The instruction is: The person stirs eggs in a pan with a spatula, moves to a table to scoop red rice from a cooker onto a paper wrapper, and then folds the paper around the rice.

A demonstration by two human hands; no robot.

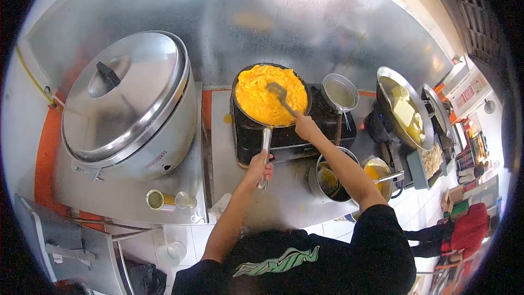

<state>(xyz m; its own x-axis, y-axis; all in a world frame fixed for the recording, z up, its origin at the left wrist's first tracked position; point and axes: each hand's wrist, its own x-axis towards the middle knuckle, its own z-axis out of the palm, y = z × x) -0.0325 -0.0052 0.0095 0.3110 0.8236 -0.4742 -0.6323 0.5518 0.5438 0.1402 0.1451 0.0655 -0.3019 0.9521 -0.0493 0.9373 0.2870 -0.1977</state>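
Note:
A frying pan [238,110] full of yellow scrambled egg [262,101] sits on the black stove [245,145]. Wrapped round its metal handle is my left hand [258,168]. My right hand [307,127] grips a grey spatula [278,92], whose blade rests in the egg near the middle of the pan. Below my right forearm stands a dark-lined pot [321,183] with yellow residue inside. A second pot [385,188], holding yellow liquid and a ladle, is beside it.
A large lidded steel cooker [131,109] fills the left side. A strainer [339,92] lies right of the pan. Farther right is a wok [388,76] with pale yellow blocks. A can [158,200] stands near the counter's front edge. A person in red [470,229] is at far right.

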